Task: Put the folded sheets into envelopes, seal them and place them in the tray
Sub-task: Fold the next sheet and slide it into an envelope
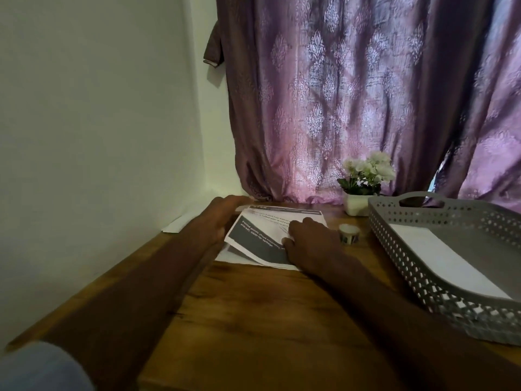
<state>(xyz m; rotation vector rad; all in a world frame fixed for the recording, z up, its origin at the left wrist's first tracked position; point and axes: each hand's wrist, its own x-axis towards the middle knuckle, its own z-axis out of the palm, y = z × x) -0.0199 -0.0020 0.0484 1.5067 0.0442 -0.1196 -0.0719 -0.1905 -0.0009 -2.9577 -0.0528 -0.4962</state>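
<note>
A folded printed sheet [255, 238] with a dark grey band lies on top of more printed sheets [284, 214] and a white envelope [234, 256] at the far middle of the wooden table [253, 320]. My left hand [222, 214] rests at the pile's left edge, fingers extended along it. My right hand [307, 244] pinches the folded sheet's right end, its near edge lifted a little. A grey perforated tray [394, 249] at the right holds a white envelope [439, 255].
A small roll of patterned tape [348, 232] stands between the papers and the tray. A white pot of pale flowers [363, 187] sits behind it against a purple curtain [366, 94]. A white wall [98, 136] borders the table's left edge.
</note>
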